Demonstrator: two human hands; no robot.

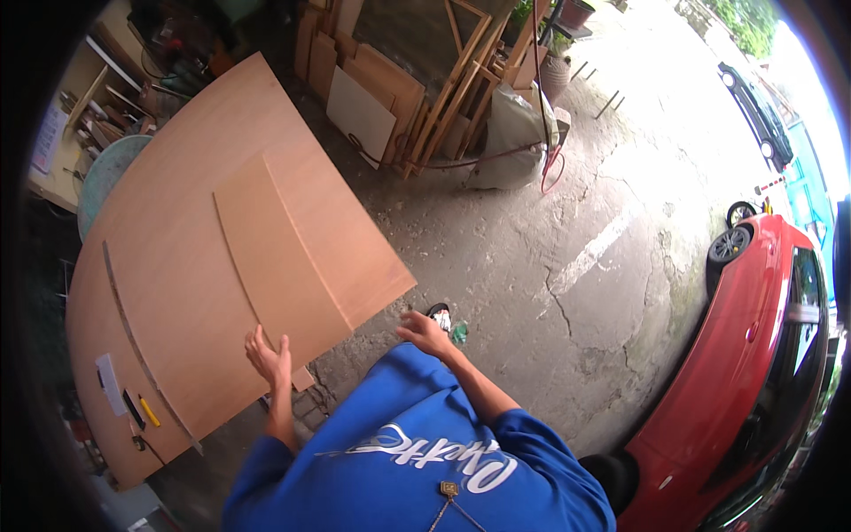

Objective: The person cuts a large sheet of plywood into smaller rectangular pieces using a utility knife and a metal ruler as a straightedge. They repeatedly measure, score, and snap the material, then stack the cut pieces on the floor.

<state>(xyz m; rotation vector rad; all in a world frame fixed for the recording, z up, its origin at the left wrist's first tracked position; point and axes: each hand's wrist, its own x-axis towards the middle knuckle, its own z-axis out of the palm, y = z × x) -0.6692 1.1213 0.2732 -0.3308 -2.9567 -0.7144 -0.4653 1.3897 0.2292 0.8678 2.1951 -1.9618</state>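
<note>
A large brown wooden sheet (pixel 177 177) lies in front of me to the left. On it rests a narrower board strip (pixel 266 239), running from the near edge toward the far side. My left hand (pixel 269 356) is at the strip's near end, fingers spread and thumb up; whether it touches the wood I cannot tell. Just off the sheet's near right corner, my right hand (pixel 425 335) hangs in the air with its fingers loosely bent and nothing in it. A long thin straightedge (pixel 133 328) lies farther left, beside a yellow utility knife (pixel 149 410), a dark pen-like tool (pixel 135 410) and white paper (pixel 111 384).
Wood panels (pixel 372 97) and frames lean at the back, beside a pale sack (pixel 514 142). A teal round tub (pixel 106 177) stands behind the sheet. Cracked concrete floor (pixel 576 293) stretches right to a red car (pixel 745 355). A small green object (pixel 459 332) lies near my shoe.
</note>
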